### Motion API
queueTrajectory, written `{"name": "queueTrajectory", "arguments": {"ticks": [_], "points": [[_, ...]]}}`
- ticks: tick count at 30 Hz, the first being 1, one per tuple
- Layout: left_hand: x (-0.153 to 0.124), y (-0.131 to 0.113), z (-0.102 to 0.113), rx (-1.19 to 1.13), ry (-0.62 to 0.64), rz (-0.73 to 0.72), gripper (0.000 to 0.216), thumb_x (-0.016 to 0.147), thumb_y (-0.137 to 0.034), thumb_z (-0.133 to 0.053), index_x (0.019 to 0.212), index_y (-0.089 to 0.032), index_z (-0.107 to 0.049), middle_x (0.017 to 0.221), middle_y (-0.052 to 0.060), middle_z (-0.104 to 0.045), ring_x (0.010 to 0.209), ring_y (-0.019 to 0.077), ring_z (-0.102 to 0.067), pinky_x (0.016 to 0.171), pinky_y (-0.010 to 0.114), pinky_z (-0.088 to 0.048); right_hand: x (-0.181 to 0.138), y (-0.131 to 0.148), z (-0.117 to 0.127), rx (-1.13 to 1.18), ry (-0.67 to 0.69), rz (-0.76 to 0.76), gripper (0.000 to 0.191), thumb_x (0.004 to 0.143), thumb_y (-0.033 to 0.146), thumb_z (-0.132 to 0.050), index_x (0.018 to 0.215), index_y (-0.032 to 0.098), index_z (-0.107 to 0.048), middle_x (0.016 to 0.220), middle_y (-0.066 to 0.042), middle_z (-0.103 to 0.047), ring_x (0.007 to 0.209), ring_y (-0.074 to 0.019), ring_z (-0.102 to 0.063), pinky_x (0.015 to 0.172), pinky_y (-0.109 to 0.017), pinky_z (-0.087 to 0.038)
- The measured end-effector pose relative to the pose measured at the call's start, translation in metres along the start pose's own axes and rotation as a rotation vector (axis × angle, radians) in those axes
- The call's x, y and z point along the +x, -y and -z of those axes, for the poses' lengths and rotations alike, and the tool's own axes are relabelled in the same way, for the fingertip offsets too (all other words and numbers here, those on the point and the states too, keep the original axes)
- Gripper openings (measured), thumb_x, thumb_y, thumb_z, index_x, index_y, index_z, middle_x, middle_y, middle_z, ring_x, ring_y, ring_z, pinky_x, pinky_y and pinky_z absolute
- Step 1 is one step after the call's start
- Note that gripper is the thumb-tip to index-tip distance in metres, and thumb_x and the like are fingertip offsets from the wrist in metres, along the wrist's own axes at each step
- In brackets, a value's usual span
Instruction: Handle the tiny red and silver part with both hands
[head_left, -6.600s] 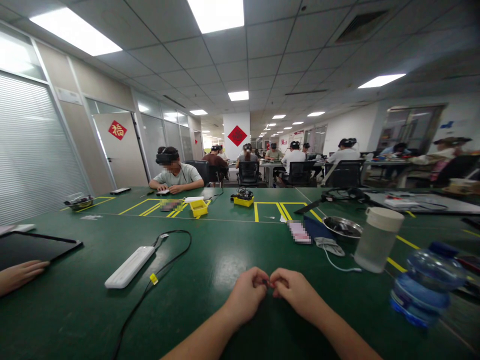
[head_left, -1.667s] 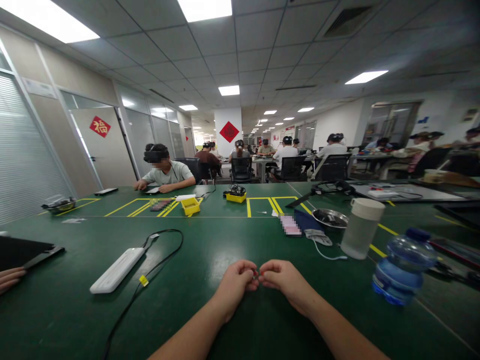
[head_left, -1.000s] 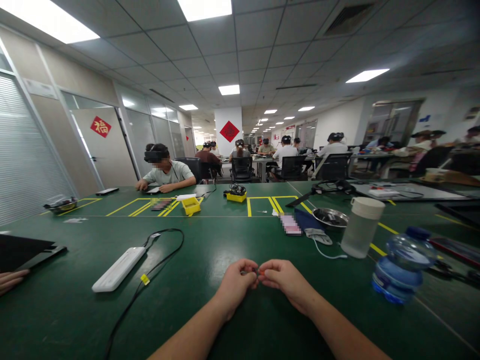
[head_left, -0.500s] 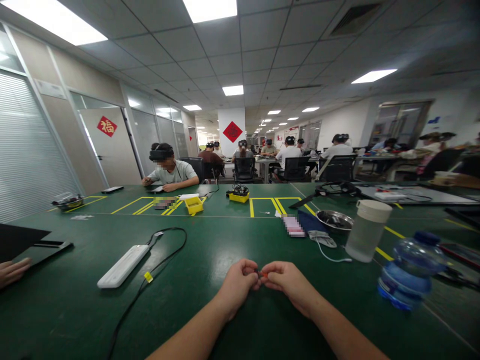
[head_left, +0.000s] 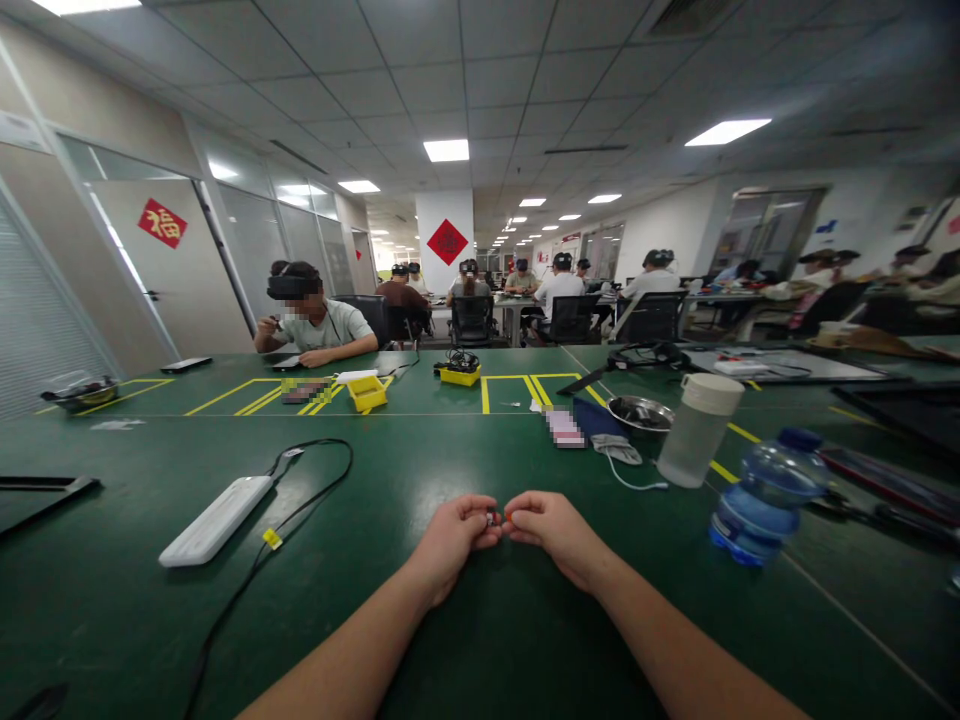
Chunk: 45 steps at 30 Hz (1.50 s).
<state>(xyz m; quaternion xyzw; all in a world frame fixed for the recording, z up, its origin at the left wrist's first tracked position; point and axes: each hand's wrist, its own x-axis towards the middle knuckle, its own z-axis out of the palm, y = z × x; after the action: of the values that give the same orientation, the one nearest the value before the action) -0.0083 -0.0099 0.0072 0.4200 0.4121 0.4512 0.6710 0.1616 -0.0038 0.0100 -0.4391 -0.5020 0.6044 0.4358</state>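
Above the green table (head_left: 495, 640) my two hands come close together, fingertips nearly meeting. My left hand (head_left: 459, 535) is closed in a pinch on a small dark and whitish piece (head_left: 491, 519), too small to name. Opposite it, my right hand (head_left: 551, 530) pinches a small orange piece (head_left: 509, 517), mostly hidden by the thumb and fingers. Whether the two pieces touch, I cannot tell.
On the left lies a white power bank (head_left: 217, 522) with a black cable (head_left: 240, 590). To the right stand a blue-tinted water bottle (head_left: 765, 500), a frosted cup (head_left: 699, 430) and a metal bowl (head_left: 641, 413). Yellow trays (head_left: 367, 395) sit farther back. A person (head_left: 319, 320) sits across the table.
The view has turned right and tilted down a little. My hands remain close together; the whitish part in the left fingers shows more clearly. A co-worker's hand at the left edge has left view.
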Motion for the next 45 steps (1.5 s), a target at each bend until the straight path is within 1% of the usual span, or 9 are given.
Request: {"name": "queueTrajectory", "arguments": {"ticks": [7,15,22,25,28,33,38,41,45], "points": [[0.0003,-0.0011,0.0000,-0.020,-0.015,0.015,0.032,0.076,-0.003,-0.052,0.107,-0.008,-0.058,0.097,0.015,-0.066,0.087,0.0200,-0.067,0.076,0.026,-0.054,0.0035,-0.0042,0.0029,0.009,0.023,-0.013,0.019,0.069,0.016,-0.057,0.084,0.011,-0.067,0.087,-0.010,-0.070,0.085,-0.0222,-0.069,0.080,-0.035,-0.053],[0.0001,0.0010,0.0006,-0.006,-0.008,0.004,0.032,0.076,-0.009,-0.058,0.108,-0.010,-0.059,0.095,0.014,-0.067,0.086,0.0188,-0.067,0.078,0.027,-0.052,0.0022,-0.0016,0.0015,-0.005,0.005,-0.026,0.017,0.068,0.015,-0.059,0.082,0.012,-0.067,0.088,-0.010,-0.071,0.086,-0.0221,-0.069,0.082,-0.036,-0.053],[0.0019,0.0060,0.0021,0.140,0.014,-0.138,0.032,0.072,-0.009,-0.060,0.103,-0.011,-0.059,0.084,0.008,-0.067,0.062,0.0094,-0.060,0.060,0.020,-0.046,-0.0018,0.0031,-0.0017,-0.017,-0.007,-0.034,0.016,0.066,0.018,-0.067,0.081,0.012,-0.065,0.079,-0.006,-0.069,0.076,-0.0178,-0.068,0.075,-0.032,-0.054],[0.0016,0.0056,0.0024,0.109,0.002,-0.106,0.031,0.073,-0.009,-0.057,0.103,-0.011,-0.057,0.090,0.010,-0.067,0.063,0.0095,-0.060,0.060,0.021,-0.047,-0.0022,0.0020,-0.0010,-0.006,0.011,-0.007,0.020,0.064,0.021,-0.072,0.082,0.013,-0.065,0.082,-0.006,-0.069,0.072,-0.0158,-0.067,0.072,-0.031,-0.053],[0.0010,0.0032,0.0032,0.024,0.010,-0.041,0.026,0.074,-0.009,-0.056,0.100,-0.010,-0.058,0.095,0.013,-0.067,0.069,0.0116,-0.063,0.065,0.023,-0.049,-0.0016,0.0008,-0.0004,0.003,0.006,0.008,0.020,0.066,0.025,-0.073,0.079,0.013,-0.064,0.079,-0.005,-0.069,0.072,-0.0157,-0.066,0.072,-0.031,-0.053],[0.0018,-0.0016,0.0049,-0.167,0.019,0.031,0.023,0.081,-0.018,-0.055,0.100,-0.008,-0.059,0.097,0.018,-0.066,0.081,0.0181,-0.066,0.073,0.027,-0.052,-0.0001,0.0019,-0.0006,0.109,0.026,-0.032,0.026,0.077,0.037,-0.064,0.082,0.012,-0.064,0.081,-0.009,-0.068,0.076,-0.0173,-0.067,0.074,-0.031,-0.052],[0.0034,-0.0021,0.0062,-0.186,0.022,0.030,0.026,0.084,-0.025,-0.054,0.101,-0.006,-0.060,0.097,0.018,-0.066,0.082,0.0195,-0.066,0.073,0.028,-0.053,0.0013,0.0007,0.0007,0.182,0.035,-0.031,0.033,0.081,0.044,-0.058,0.083,0.012,-0.064,0.080,-0.010,-0.068,0.075,-0.0174,-0.067,0.073,-0.031,-0.052],[0.0032,0.0000,0.0058,-0.147,0.026,0.010,0.026,0.079,-0.019,-0.059,0.102,-0.008,-0.060,0.094,0.015,-0.066,0.083,0.0186,-0.066,0.077,0.028,-0.052,0.0008,0.0005,0.0002,0.121,0.019,-0.018,0.025,0.076,0.036,-0.065,0.081,0.012,-0.064,0.081,-0.008,-0.068,0.077,-0.0178,-0.067,0.075,-0.031,-0.052],[0.0034,0.0052,0.0036,-0.014,0.041,-0.073,0.047,0.068,-0.004,-0.062,0.114,-0.012,-0.054,0.087,0.007,-0.066,0.080,0.0160,-0.066,0.078,0.028,-0.050,-0.0018,0.0018,-0.0023,-0.019,0.005,0.041,0.018,0.067,0.020,-0.068,0.084,0.014,-0.064,0.083,-0.005,-0.067,0.079,-0.0184,-0.067,0.074,-0.031,-0.052]]}}
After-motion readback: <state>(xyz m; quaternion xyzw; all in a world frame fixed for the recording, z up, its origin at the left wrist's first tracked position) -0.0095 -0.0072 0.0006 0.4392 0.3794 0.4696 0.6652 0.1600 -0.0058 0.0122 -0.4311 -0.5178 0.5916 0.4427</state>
